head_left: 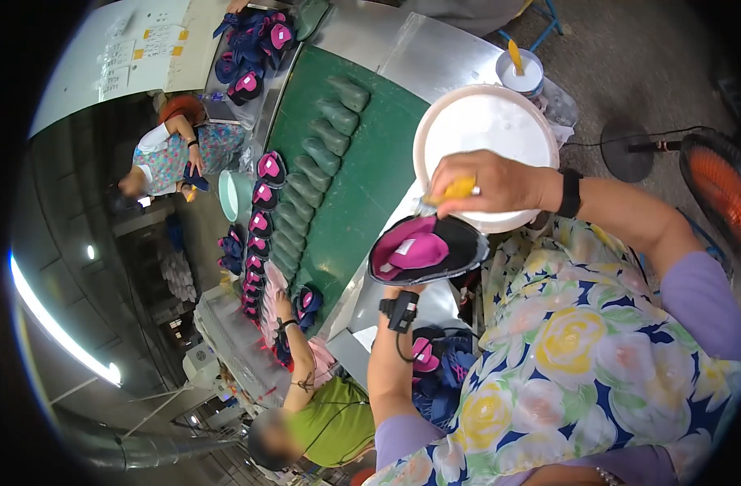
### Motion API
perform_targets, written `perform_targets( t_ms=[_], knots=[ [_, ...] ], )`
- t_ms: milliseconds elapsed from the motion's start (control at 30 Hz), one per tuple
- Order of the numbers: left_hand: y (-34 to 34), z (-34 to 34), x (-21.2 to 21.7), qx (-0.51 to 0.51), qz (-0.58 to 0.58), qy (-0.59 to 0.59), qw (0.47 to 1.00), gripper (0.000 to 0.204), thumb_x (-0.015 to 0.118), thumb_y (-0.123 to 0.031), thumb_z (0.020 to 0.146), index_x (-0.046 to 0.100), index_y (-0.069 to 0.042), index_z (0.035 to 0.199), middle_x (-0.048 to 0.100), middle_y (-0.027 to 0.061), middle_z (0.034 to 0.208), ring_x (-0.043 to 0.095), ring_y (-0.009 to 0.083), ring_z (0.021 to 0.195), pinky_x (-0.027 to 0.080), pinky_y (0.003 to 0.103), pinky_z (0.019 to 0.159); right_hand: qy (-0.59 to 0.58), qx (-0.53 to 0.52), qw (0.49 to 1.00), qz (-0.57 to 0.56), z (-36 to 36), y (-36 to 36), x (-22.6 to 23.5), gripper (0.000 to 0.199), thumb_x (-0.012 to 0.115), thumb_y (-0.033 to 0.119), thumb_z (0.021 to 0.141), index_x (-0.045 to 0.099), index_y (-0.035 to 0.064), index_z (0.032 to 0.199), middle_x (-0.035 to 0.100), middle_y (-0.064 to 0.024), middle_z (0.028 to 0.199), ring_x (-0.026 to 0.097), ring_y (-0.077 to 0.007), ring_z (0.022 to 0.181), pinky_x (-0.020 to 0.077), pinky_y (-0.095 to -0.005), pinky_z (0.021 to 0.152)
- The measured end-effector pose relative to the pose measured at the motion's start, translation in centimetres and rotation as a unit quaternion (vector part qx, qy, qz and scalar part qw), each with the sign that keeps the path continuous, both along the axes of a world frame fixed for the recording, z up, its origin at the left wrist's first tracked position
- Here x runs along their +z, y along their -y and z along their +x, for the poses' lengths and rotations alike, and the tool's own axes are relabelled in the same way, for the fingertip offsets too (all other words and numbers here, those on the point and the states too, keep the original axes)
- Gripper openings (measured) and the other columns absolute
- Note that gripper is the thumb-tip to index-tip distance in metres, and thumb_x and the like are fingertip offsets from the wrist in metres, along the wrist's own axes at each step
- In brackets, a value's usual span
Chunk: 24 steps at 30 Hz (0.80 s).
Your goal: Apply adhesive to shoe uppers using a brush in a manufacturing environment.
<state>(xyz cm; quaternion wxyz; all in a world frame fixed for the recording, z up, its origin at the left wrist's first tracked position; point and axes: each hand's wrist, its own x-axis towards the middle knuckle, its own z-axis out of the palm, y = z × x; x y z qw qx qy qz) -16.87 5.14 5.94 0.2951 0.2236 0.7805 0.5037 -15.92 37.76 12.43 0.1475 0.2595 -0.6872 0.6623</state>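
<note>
A shoe factory: a green conveyor belt (350, 174) carries shoe uppers (261, 219) past seated workers.

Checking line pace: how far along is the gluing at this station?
Done: a row of pink-lined uppers lies on the green belt. In hand: the left hand holds one upper while the right hand has a yellow-handled brush at its rim, beside the white tub. Left: more uppers piled in the lap.
</note>
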Motion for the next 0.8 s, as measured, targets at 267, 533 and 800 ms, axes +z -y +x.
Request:
perform_targets(
  t_ms=[267,533,800],
  knots=[
    [-4.6,3.3,-1.8,0.203,0.178,0.502,0.822,0.038,0.062,-0.035,0.095,0.056,-0.011,0.123,0.067,0.0034,0.112,0.067,0.0207,0.099,0.058,0.035,0.081,-0.206,0.123,0.97,0.037,-0.3,3.1,0.9,0.017,0.07,0.02,0.089,0.06,0.0051,0.091,0.063,-0.0067,0.093,0.064,-0.0247,0.092,0.0535,-0.035,0.078],
    [-6.7,3.2,2.2,0.361,0.202,0.568,0.712,0.029,0.058,-0.031,0.098,0.061,-0.013,0.121,0.071,0.0025,0.107,0.071,0.0182,0.092,0.062,0.031,0.077,0.052,0.06,0.984,0.16,-2.2,0.4,-1.3,0.022,0.07,0.024,0.087,0.063,0.0032,0.09,0.068,-0.0132,0.088,0.067,-0.0314,0.079,0.0525,-0.0369,0.072],
    [-5.0,2.4,2.4,0.196,0.056,0.118,0.972,0.058,0.059,-0.04,0.091,0.051,-0.004,0.136,0.059,0.0118,0.131,0.06,0.0295,0.118,0.052,0.044,0.099,0.209,0.086,0.95,0.217,-3.3,-1.1,-0.8,0.028,0.067,0.027,0.087,0.062,-0.0005,0.085,0.065,-0.0156,0.074,0.065,-0.0306,0.07,0.0512,-0.0354,0.068]
  ],
)
